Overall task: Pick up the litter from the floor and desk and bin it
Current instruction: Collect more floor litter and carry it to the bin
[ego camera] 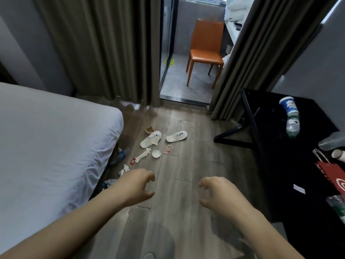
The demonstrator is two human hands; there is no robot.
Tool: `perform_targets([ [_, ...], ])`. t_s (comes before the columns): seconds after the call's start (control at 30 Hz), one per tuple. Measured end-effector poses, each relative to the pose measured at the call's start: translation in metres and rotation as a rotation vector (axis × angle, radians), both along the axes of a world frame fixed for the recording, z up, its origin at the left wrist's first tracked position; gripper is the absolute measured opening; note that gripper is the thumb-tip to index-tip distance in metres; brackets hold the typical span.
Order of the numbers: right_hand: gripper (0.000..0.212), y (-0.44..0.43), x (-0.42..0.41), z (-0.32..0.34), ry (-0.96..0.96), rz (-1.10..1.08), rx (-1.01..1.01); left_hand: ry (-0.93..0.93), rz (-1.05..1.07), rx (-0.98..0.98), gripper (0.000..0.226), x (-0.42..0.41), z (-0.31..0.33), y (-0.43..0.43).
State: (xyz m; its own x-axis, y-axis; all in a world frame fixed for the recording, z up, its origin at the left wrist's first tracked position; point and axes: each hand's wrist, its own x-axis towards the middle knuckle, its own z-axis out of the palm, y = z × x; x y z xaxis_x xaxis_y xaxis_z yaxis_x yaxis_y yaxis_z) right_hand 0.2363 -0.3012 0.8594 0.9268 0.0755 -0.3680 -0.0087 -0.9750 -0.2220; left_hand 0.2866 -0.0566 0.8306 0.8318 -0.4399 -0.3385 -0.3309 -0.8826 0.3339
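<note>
- My left hand (139,186) and right hand (214,193) hang over the floor (186,165), fingers curled but apart, holding nothing.
- Nearest my left hand, by the bed (46,137), lie crumpled tissues (124,169): I judge them light and soft, so a pinch anywhere will do.
- Just beyond sit a red packet (132,161) and a twisted tissue (143,155), flat and thin; I would nip them by an edge.
- A small white lid (156,153) and a clear wrapper (169,149) lie near the slippers (151,139); the wrapper looks slippery and may crackle.
- A plastic bottle (119,156) is half under the bed; probably light, best gripped round the body.
- On the table (280,146) to my right, a cup (288,106) and bottle (293,126) lie tipped, likely light and easily crushed.
- I see no bin.
</note>
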Motion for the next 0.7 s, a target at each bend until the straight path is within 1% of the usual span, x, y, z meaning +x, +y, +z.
perform_targets([
  [0.3,0.045,-0.033,0.118,-0.024,0.027,0.054,0.010,0.028,0.027,0.009,0.037,0.108,-0.018,-0.028],
  [0.7,0.045,-0.115,0.314,-0.046,0.084,0.185,0.014,0.074,0.211,0.049,0.041,0.260,-0.041,-0.104],
])
